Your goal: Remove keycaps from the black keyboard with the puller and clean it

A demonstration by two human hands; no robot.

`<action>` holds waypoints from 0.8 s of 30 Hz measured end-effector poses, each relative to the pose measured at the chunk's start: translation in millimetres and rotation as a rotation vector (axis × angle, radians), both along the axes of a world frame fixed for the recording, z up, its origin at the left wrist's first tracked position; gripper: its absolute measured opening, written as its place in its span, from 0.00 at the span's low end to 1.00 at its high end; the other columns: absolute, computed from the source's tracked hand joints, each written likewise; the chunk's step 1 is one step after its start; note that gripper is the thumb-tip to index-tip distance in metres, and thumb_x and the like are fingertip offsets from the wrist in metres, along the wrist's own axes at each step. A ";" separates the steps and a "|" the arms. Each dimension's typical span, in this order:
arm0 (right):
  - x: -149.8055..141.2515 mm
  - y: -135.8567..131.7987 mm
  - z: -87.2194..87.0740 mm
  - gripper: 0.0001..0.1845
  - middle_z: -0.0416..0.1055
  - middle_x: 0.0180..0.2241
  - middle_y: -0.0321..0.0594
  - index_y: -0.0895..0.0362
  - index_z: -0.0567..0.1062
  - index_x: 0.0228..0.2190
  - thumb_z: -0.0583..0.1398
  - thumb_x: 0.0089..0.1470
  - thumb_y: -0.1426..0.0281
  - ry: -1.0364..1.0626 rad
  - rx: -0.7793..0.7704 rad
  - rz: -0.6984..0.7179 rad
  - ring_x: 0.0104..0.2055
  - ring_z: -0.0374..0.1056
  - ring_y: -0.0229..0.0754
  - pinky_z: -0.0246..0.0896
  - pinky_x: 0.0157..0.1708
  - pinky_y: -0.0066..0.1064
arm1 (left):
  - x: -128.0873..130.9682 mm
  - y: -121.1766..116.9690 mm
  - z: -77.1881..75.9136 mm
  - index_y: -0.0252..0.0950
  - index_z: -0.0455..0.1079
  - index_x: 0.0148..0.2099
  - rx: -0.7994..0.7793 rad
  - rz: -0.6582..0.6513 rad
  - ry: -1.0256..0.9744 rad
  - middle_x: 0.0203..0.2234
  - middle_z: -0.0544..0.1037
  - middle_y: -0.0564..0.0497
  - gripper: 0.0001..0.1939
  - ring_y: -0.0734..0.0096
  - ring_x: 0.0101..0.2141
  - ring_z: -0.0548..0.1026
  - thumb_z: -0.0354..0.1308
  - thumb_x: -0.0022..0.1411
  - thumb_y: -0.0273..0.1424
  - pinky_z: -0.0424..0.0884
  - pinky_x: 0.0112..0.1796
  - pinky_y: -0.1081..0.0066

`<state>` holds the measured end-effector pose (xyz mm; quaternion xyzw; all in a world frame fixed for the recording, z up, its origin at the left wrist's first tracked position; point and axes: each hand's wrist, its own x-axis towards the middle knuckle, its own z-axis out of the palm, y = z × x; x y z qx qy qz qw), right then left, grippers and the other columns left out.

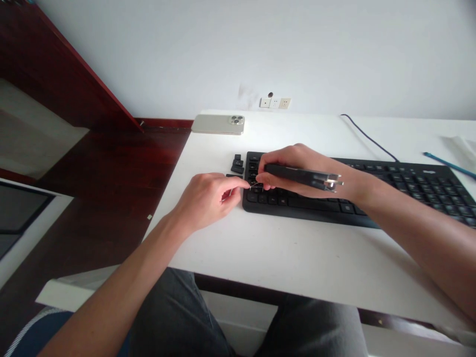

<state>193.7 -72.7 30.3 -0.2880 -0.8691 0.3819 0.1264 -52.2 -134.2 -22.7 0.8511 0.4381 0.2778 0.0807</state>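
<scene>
My right hand is closed around a black keycap puller, holding it over the left end of a black keyboard. The puller's metal prongs point back toward my wrist, and its thin wire end is down among the keys. From the left, my left hand reaches in with its index fingertip at the wire. Its other fingers are curled, and whatever may be between them is hidden. Several loose black keycaps lie beside the keyboard's left edge, just beyond my left hand.
A phone lies face down at the far left of the white desk. The keyboard's cable runs toward the wall. A blue stick-like thing is at the right. Wall sockets sit behind the desk.
</scene>
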 end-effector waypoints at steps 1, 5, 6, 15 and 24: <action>0.0 -0.2 -0.3 0.15 0.76 0.28 0.38 0.56 0.79 0.35 0.59 0.64 0.59 -0.001 0.007 0.000 0.28 0.66 0.37 0.54 0.28 0.31 | 0.0 0.0 -0.1 0.40 0.82 0.46 -0.001 -0.001 -0.003 0.31 0.83 0.53 0.14 0.76 0.24 0.74 0.58 0.64 0.22 0.68 0.29 0.73; -0.1 -1.2 -0.9 0.14 0.75 0.28 0.37 0.57 0.79 0.35 0.60 0.63 0.60 -0.007 0.041 -0.005 0.28 0.64 0.37 0.52 0.28 0.31 | 0.1 0.1 -0.5 0.39 0.82 0.46 -0.010 -0.002 -0.015 0.31 0.83 0.53 0.14 0.76 0.24 0.74 0.58 0.64 0.22 0.68 0.29 0.73; -0.2 -1.7 -0.7 0.13 0.75 0.27 0.37 0.57 0.79 0.35 0.60 0.63 0.60 -0.008 0.047 -0.005 0.27 0.63 0.36 0.52 0.28 0.31 | 0.1 0.1 -0.6 0.39 0.82 0.46 -0.013 -0.002 -0.017 0.31 0.83 0.53 0.14 0.76 0.24 0.74 0.58 0.64 0.22 0.68 0.29 0.73; 0.3 -3.3 2.5 0.14 0.74 0.27 0.37 0.56 0.78 0.35 0.61 0.62 0.58 -0.015 0.025 -0.001 0.27 0.61 0.37 0.51 0.27 0.31 | -0.1 0.0 -0.9 0.39 0.82 0.45 -0.009 -0.010 -0.026 0.30 0.83 0.52 0.14 0.76 0.24 0.75 0.57 0.63 0.22 0.69 0.29 0.73; -0.5 -11.6 3.7 0.08 0.70 0.24 0.33 0.56 0.75 0.33 0.60 0.61 0.65 -0.056 0.052 -0.038 0.24 0.55 0.35 0.49 0.24 0.30 | -0.1 0.4 -0.5 0.38 0.82 0.45 -0.010 -0.008 -0.016 0.29 0.83 0.52 0.14 0.75 0.25 0.75 0.57 0.63 0.22 0.71 0.30 0.73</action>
